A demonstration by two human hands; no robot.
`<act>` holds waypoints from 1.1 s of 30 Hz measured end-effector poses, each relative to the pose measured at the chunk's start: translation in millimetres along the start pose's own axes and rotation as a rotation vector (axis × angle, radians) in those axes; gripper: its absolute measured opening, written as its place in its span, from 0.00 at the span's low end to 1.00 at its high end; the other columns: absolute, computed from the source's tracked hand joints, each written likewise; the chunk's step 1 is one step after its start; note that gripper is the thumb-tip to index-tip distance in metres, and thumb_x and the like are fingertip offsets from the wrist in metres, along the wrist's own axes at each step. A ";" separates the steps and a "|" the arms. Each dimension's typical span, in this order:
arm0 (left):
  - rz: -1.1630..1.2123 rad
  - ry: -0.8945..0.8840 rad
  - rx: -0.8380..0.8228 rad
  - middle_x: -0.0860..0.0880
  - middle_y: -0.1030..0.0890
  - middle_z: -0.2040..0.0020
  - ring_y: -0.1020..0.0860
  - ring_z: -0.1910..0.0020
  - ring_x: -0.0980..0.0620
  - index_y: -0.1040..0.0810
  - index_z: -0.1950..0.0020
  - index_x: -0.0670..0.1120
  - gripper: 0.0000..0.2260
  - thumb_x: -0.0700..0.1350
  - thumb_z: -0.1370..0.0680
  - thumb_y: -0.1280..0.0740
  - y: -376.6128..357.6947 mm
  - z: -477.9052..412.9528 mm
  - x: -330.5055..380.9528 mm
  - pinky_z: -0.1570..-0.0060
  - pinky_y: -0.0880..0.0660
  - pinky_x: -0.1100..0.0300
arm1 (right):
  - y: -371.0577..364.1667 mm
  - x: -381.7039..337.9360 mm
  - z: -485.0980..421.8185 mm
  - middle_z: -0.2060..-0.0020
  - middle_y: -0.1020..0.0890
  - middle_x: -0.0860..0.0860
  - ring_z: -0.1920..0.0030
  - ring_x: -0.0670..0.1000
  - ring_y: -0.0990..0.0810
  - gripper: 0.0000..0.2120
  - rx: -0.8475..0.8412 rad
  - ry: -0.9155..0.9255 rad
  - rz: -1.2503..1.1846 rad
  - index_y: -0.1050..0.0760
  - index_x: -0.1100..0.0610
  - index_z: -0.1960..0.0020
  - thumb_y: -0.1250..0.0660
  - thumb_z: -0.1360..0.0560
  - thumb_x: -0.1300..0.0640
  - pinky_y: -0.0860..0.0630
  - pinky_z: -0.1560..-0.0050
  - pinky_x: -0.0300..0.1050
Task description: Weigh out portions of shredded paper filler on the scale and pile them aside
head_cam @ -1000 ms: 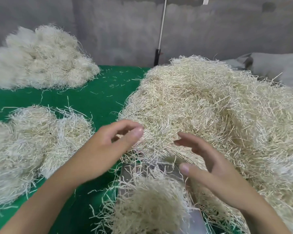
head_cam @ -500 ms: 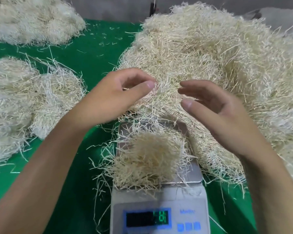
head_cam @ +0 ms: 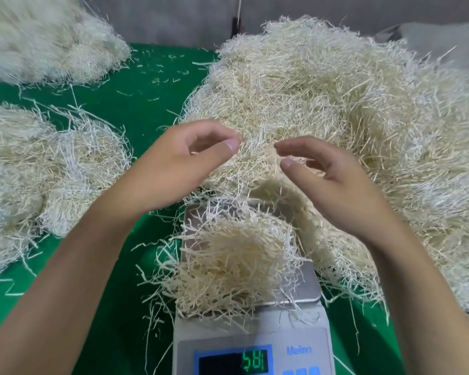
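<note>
Paper portion [head_cam: 236,266] on scale [head_cam: 306,286], display [head_cam: 233,362] lit. Left hand [head_cam: 179,166] and right hand [head_cam: 333,190] above big heap [head_cam: 336,104], fingers loosely curled, grasping nothing

Your scale [head_cam: 255,331]: the black display [head_cam: 233,362] on its front panel shows green digits, 58, then a thin last stroke, likely a 1. Right of the display, on the grey face, a blue brand word [head_cam: 299,350], too blurred to spell. Nothing else legible.

free: green table strip [head_cam: 146,104] | blocked: filler heap [head_cam: 336,104], apparently touching scale [head_cam: 307,286]
</note>
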State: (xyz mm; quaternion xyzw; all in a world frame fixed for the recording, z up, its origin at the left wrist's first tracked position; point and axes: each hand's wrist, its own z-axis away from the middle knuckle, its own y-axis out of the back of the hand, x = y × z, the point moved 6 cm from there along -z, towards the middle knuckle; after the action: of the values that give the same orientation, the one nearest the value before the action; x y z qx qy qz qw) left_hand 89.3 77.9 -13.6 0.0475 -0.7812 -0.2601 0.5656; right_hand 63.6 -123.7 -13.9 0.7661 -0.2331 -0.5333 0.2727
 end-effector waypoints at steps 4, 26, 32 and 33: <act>0.026 0.012 0.102 0.64 0.17 0.49 0.21 0.49 0.67 0.18 0.47 0.58 0.07 0.54 0.21 0.35 17.4 -3.6 -9.3 0.55 0.26 0.69 | 23.7 5.7 -25.2 0.41 0.19 0.47 0.43 0.44 0.24 0.16 0.109 0.012 0.499 0.24 0.51 0.34 0.34 0.21 0.52 0.28 0.40 0.46; -0.041 0.077 0.180 0.68 0.21 0.46 0.24 0.48 0.71 0.22 0.46 0.65 0.09 0.62 0.24 0.36 39.0 -12.4 -34.9 0.51 0.29 0.65 | -21.0 -42.1 -135.9 0.55 0.19 0.45 0.41 0.51 0.30 0.17 -0.055 0.260 0.771 0.36 0.48 0.70 0.35 0.25 0.53 0.54 0.28 0.60; 0.174 0.126 0.198 0.72 0.31 0.37 0.27 0.39 0.67 0.43 0.33 0.76 0.37 0.78 0.39 0.33 36.1 -20.8 -23.0 0.50 0.30 0.64 | -21.5 -86.2 -137.8 0.73 0.29 0.46 0.69 0.46 0.33 0.18 -0.035 0.344 0.731 0.37 0.51 0.70 0.36 0.24 0.59 0.33 0.46 0.49; 0.252 0.155 0.160 0.67 0.31 0.35 0.26 0.38 0.62 0.45 0.32 0.76 0.39 0.78 0.40 0.33 32.1 -32.3 -16.6 0.49 0.29 0.61 | -23.8 -95.6 -137.9 0.75 0.32 0.46 0.72 0.46 0.35 0.19 -0.025 0.376 0.701 0.38 0.51 0.71 0.36 0.25 0.61 0.34 0.56 0.46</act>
State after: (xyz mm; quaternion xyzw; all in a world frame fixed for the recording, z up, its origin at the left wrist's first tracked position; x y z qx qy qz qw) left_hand 131.5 100.3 -5.8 0.0140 -0.7533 -0.1196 0.6466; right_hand 164.6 -20.8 75.3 0.7210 -0.4200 -0.2614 0.4852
